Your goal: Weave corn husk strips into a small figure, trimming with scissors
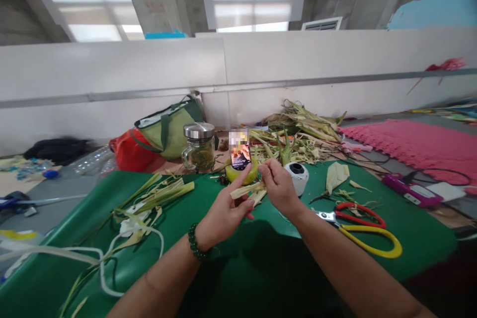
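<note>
A pale strip of corn husk point(246, 190) stretches between my hands, over the green mat point(276, 231). My left hand point(227, 213), with a dark bead bracelet at the wrist, holds the strip between thumb and fingers. Its index finger points up toward the lower edge of a lit phone point(240, 154); whether it touches the screen I cannot tell. My right hand point(278, 184) pinches the strip's right end with curled fingers. Behind the left hand, the phone leans upright in a yellow-green ring-shaped stand point(238, 175). Close by my right hand is a white spool point(299, 179).
Scissors with red and yellow handles point(365, 228) lie at right, near a husk piece point(337, 177). A lidded glass mug point(199, 149) stands behind. Husks point(298, 124) are heaped at the back. Loose leaves point(149, 203) and a white cable point(102, 263) lie left; a purple power strip point(412, 190) lies right.
</note>
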### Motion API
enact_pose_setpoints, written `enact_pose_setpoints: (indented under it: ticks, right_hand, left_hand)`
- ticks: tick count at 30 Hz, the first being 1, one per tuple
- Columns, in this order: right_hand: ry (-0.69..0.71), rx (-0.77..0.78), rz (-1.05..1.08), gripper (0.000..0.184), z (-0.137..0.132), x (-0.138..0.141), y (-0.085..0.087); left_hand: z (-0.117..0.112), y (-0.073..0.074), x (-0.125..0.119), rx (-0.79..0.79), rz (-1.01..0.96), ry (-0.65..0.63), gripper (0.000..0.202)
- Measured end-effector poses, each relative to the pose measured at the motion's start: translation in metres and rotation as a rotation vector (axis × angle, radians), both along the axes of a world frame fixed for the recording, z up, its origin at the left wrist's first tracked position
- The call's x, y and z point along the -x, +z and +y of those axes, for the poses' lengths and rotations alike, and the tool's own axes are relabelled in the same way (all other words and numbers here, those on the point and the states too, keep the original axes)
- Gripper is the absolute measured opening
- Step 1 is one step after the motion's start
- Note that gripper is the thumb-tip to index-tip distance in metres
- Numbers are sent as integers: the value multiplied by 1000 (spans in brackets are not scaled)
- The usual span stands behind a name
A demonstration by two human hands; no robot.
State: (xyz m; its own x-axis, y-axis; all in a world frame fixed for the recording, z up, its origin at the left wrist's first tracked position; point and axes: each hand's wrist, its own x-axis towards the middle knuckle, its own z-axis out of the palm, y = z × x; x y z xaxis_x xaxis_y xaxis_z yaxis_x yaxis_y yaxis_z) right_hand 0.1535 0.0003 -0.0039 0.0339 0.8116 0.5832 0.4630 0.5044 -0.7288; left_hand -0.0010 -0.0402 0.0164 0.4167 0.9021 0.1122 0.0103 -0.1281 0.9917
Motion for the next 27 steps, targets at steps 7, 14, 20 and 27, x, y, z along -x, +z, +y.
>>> enact_pose_setpoints:
  ticks: [7, 14, 20, 27]
  right_hand:
    - [-33, -21, 124, 28, 0, 5, -3]
    - [46, -36, 46, 21, -13, 16, -10]
    - [158, -86, 35, 23, -16, 15, -1]
    - [143, 6, 181, 29, -12, 7, 6]
  left_hand:
    - [6, 2, 2, 94, -124, -43, 88]
    - [12, 1, 11, -14, -87, -91, 57]
    - [13, 1, 5, -32, 69, 96, 31]
    - [14, 0, 11, 31, 103, 12, 29]
